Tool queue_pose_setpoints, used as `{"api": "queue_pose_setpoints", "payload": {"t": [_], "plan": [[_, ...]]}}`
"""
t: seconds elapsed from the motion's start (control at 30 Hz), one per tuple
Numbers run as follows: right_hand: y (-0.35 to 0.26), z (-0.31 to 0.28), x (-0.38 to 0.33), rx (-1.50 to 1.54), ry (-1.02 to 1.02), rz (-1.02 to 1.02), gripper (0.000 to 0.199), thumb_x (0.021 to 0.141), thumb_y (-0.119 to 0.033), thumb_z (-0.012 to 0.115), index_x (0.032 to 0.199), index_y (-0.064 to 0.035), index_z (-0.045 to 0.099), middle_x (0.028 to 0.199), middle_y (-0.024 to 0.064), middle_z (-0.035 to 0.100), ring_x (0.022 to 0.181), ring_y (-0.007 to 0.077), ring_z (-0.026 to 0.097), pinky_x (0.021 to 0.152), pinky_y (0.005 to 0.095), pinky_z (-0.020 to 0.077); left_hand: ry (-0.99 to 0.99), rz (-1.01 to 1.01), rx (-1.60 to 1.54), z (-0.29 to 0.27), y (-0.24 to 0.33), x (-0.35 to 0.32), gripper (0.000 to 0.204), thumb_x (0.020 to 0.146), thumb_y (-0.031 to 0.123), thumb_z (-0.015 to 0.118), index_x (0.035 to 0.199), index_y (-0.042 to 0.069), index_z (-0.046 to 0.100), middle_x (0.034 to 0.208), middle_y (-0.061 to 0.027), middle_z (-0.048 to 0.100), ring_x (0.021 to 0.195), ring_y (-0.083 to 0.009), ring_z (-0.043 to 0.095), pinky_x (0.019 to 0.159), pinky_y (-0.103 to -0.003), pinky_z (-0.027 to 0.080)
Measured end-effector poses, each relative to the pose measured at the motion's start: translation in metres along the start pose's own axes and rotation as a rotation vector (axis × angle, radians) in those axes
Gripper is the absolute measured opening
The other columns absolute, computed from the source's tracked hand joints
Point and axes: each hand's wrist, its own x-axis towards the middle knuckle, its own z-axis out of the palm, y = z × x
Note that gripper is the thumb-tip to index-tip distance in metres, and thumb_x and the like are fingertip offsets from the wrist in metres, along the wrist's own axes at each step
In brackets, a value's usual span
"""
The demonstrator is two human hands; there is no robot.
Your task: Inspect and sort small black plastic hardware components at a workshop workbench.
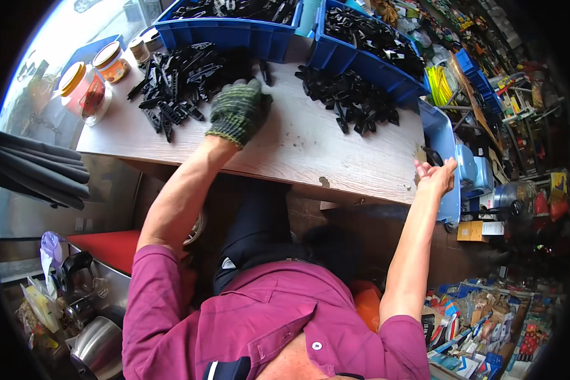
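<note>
A green and black knit work glove covers my left hand [239,111], which is curled closed over the table beside the left heap of long black plastic pieces [177,79]. Whatever it may hold is hidden. My bare right hand [438,174] is at the table's right edge, by a light blue bin [448,202]. Its fingers are bent around the end of a small black plastic piece [432,156]. A single black piece [265,73] lies just beyond my left hand. Another heap of black pieces [351,101] spreads over the right part of the table.
Two blue crates [228,37] [361,66] full of black pieces stand along the far side of the pale wooden table [285,152]. Jars [82,88] stand at its left end. Crowded shelves [519,95] fill the right, and a metal pot [98,345] is low at left.
</note>
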Motion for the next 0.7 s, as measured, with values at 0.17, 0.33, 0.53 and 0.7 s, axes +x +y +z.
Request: {"api": "queue_pose_setpoints", "payload": {"t": [0.17, 0.33, 0.53, 0.7], "plan": [[0.027, 0.005, -0.022, -0.209, -0.224, 0.053, 0.037, 0.085, -0.031, 0.072, 0.088, 0.0001, 0.053, 0.057, 0.0063, 0.041, 0.04, 0.0188, 0.049, 0.04, 0.0425, 0.0568, 0.022, 0.075, -0.004, 0.004, 0.0, -0.015, 0.037, 0.088, 0.037, 0.067, 0.111, 0.008, 0.064, 0.102, -0.0184, 0.065, 0.096, -0.0396, 0.061, 0.082, -0.052, 0.051], [0.056, 0.03, -0.05, -0.394, -0.483, 0.183, 0.032, 0.085, -0.023, 0.079, 0.096, 0.0013, 0.06, 0.061, 0.0031, 0.05, 0.035, 0.0122, 0.044, 0.04, 0.0357, 0.0542, 0.058, 0.226, -0.037, 0.015, 0.001, -0.016, 0.019, 0.098, 0.028, 0.058, 0.1, 0.012, 0.067, 0.087, -0.0127, 0.065, 0.086, -0.0361, 0.063, 0.07, -0.047, 0.052], [0.061, 0.06, -0.066, -0.672, -0.599, 0.115, 0.035, 0.082, -0.026, 0.08, 0.099, 0.0024, 0.069, 0.07, 0.0063, 0.062, 0.038, 0.0124, 0.047, 0.038, 0.0317, 0.0516, 0.099, 0.228, -0.083, 0.015, 0.006, -0.016, 0.019, 0.097, 0.03, 0.059, 0.097, 0.013, 0.067, 0.096, -0.0117, 0.065, 0.09, -0.0368, 0.061, 0.073, -0.048, 0.052], [0.067, 0.065, -0.069, -0.756, -0.584, 0.023, 0.031, 0.082, -0.024, 0.078, 0.099, 0.0013, 0.07, 0.066, 0.0063, 0.059, 0.035, 0.0111, 0.041, 0.035, 0.0315, 0.0469, 0.028, 0.206, -0.031, 0.018, 0.005, -0.012, 0.019, 0.095, 0.029, 0.061, 0.102, 0.013, 0.068, 0.103, -0.0142, 0.065, 0.096, -0.0374, 0.06, 0.077, -0.049, 0.052]]}}
